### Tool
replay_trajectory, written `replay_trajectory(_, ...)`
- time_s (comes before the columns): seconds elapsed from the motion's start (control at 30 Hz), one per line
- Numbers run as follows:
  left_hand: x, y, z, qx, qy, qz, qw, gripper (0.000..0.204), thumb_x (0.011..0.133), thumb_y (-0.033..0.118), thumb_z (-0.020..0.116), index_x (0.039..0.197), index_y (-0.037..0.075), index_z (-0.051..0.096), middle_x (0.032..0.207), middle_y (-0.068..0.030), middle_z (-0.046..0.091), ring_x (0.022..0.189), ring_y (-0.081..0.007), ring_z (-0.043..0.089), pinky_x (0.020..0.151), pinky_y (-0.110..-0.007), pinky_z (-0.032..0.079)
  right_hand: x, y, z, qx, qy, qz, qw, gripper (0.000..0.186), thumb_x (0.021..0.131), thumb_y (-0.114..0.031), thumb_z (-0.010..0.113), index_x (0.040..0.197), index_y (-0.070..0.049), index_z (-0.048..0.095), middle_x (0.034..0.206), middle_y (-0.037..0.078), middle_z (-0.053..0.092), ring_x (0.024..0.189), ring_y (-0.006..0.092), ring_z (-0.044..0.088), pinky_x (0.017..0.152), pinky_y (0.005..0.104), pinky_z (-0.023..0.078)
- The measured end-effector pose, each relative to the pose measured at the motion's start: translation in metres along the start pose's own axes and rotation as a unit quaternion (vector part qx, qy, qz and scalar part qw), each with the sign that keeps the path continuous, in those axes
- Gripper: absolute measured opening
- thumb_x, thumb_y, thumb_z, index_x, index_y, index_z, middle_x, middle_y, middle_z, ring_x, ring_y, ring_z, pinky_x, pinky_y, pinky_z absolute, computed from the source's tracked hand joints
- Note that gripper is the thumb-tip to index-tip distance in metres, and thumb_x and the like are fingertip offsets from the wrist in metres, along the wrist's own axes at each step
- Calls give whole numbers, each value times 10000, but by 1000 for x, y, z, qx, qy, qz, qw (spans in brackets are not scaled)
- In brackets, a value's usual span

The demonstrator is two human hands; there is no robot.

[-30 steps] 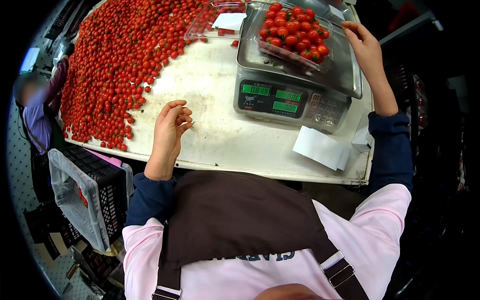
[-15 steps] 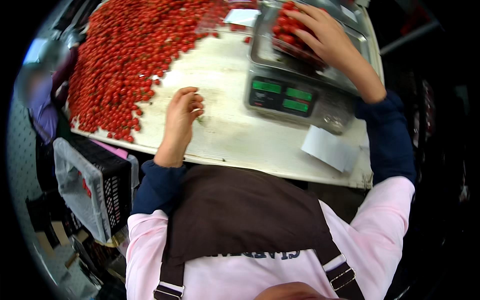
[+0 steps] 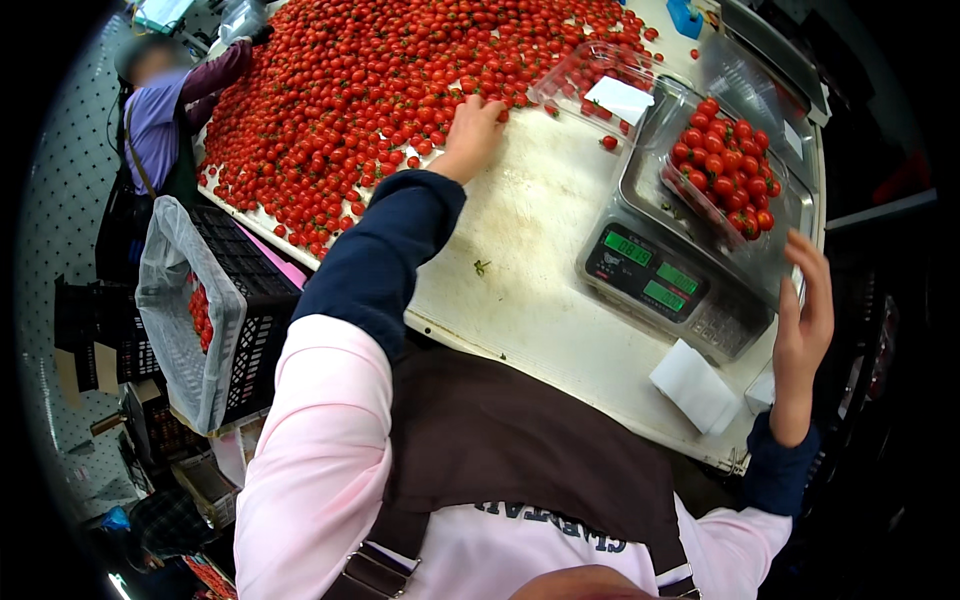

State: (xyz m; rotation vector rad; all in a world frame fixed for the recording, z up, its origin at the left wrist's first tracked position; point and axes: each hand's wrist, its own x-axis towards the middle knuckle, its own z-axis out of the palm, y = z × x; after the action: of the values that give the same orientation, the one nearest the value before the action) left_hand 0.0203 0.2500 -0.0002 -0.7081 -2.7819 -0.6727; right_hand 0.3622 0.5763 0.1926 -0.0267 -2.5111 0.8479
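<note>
At the near edge of a wide heap of red cherry tomatoes (image 3: 330,130), my left hand (image 3: 472,138) has its fingers curled, with one cherry tomato (image 3: 502,116) at the fingertips. My right hand (image 3: 808,325) is raised beside the scale, fingers apart and holding nothing. A clear plastic punnet (image 3: 690,198) filled with cherry tomatoes sits tilted on the metal pan of the digital scale (image 3: 640,265), whose green displays are lit.
Clear empty punnets (image 3: 572,72) with a white card stand left of the scale. A folded white paper (image 3: 694,385) lies at the table's front edge. At left are a lined black crate (image 3: 215,300) and a co-worker (image 3: 160,130) by the heap.
My right hand has let go of the punnet on the scale and drawn back to the right. My left hand has moved forward to the heap. The view has shifted.
</note>
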Motion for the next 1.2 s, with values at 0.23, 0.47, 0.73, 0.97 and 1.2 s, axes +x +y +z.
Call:
replay_trajectory(0.23, 9, 8, 27, 88, -23, -5, 996, 219, 933, 99, 555, 1140, 28, 567, 1035, -214, 648, 957, -402, 641, 825, -503, 526, -69, -9, 4, 89, 41, 98, 990, 275, 924, -23, 530, 1175, 28, 627, 1351, 205, 585, 1290, 306, 543, 1116, 411, 379)
replay_trajectory(0.47, 3, -13, 16, 147, -72, -88, 983, 156, 971, 153, 519, 1028, 26, 588, 962, -205, 719, 889, -376, 712, 731, -487, 568, -81, -14, 32, 176, 50, 122, 976, 227, 930, -50, 538, 1130, 11, 626, 1320, 201, 588, 1260, 293, 546, 1093, 405, 389)
replay_trajectory(0.73, -61, 17, -51, -474, -112, -268, 831, 246, 1003, 279, 512, 1027, 61, 624, 798, -53, 674, 639, -161, 608, 583, -310, 491, -92, -27, 69, 271, 26, 123, 954, 211, 919, -60, 545, 1103, -6, 633, 1242, 187, 614, 1169, 268, 569, 1037, 390, 416)
replay_trajectory(0.97, -66, -37, -70, -464, -2, -348, 814, 268, 988, 381, 575, 966, 118, 622, 831, -44, 632, 741, -208, 628, 618, -363, 495, -92, -30, 81, 314, 4, 151, 937, 196, 931, -62, 551, 1100, -13, 636, 1202, 171, 634, 1139, 238, 581, 1014, 367, 426)
replay_trajectory(1.2, -34, -48, -33, 133, -12, -83, 988, 193, 1009, 229, 529, 1081, 54, 563, 999, -167, 629, 887, -354, 667, 695, -483, 542, -97, -30, 87, 352, 7, 151, 924, 188, 929, -31, 544, 1092, -4, 633, 1172, 158, 636, 1110, 231, 591, 1006, 364, 435)
